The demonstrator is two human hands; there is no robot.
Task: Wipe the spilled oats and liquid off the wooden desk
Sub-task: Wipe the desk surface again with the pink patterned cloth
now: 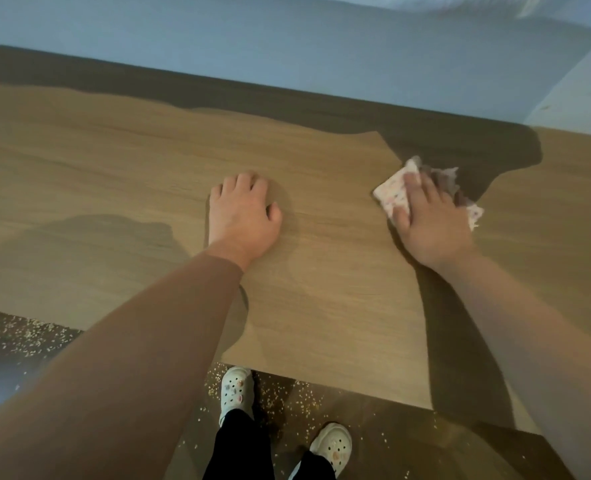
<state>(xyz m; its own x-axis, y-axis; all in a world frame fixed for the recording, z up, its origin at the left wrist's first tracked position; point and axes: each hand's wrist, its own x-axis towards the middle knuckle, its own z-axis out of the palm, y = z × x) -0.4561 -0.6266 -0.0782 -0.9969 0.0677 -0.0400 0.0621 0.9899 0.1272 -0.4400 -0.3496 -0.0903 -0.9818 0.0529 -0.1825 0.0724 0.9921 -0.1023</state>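
The wooden desk point(121, 174) fills the middle of the head view. My left hand point(244, 216) rests flat on it near the centre, fingers relaxed and holding nothing. To the right, my right hand point(429, 220) presses straight fingers down on a white speckled cloth point(391, 194) that lies on the desktop. Part of the cloth is hidden under the hand. I see no oats or liquid on the desk surface itself. Scattered oats point(27, 334) lie on the floor beside the desk's front edge.
A pale wall point(287, 46) runs along the desk's far edge. More oats point(287, 400) are strewn on the dark floor around my two feet in white clogs point(237, 386), just below the desk's near edge.
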